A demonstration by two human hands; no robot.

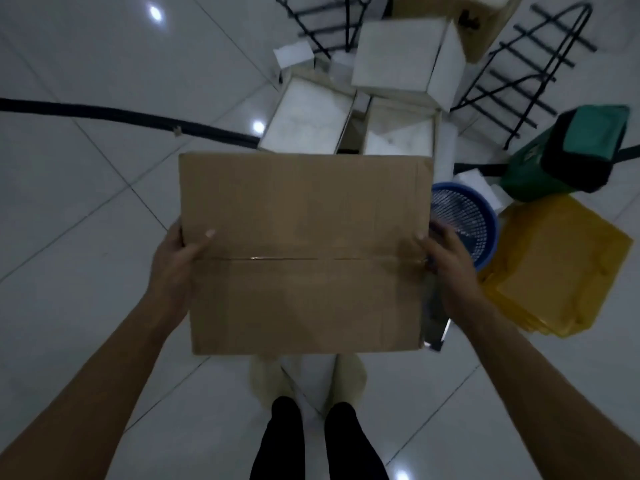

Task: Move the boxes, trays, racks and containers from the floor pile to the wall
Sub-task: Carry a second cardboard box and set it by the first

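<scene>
A closed brown cardboard box [306,251], taped along its middle seam, is held level above the floor in front of me. My left hand [178,261] grips its left side with the thumb on top. My right hand [446,261] grips its right side, thumb also on the lid. Behind the box lies the floor pile: open trays with white contents [306,116], a white box [401,57], black wire racks [530,74] and a blue plastic basket [467,220].
A green and black bag [568,154] and a stack of yellow sheets [557,265] lie at the right. A black cable [121,117] runs across the white tiled floor at the left. My legs and feet show below the box.
</scene>
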